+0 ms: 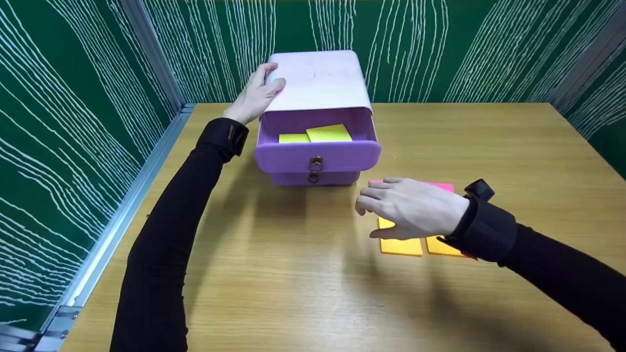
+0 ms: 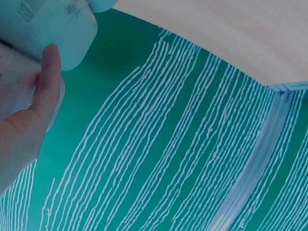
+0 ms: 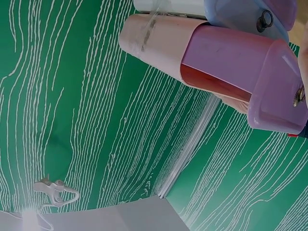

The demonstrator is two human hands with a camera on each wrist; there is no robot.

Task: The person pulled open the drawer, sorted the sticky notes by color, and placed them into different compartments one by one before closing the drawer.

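Observation:
A small lilac-white drawer unit (image 1: 318,83) with purple drawers stands at the back of the table. Its upper drawer (image 1: 279,157) is pulled out, and yellow sticky-note pads (image 1: 328,133) lie inside. My left hand (image 1: 257,95) rests on the unit's upper left edge, thumb and a finger on the top; the left wrist view shows one finger (image 2: 48,82) straight against the casing. Over the table, right of the unit, my right hand (image 1: 415,208) hovers with loosely bent fingers and holds nothing visible. Beneath it lie orange-yellow pads (image 1: 401,247) and a pink pad (image 1: 442,186), partly hidden.
The lower drawer (image 1: 288,179) is pushed in further than the upper one. Green walls (image 1: 411,49) with white wavy lines enclose the wooden table (image 1: 293,293) at the back and sides. A metal rail (image 1: 117,205) runs along the left edge.

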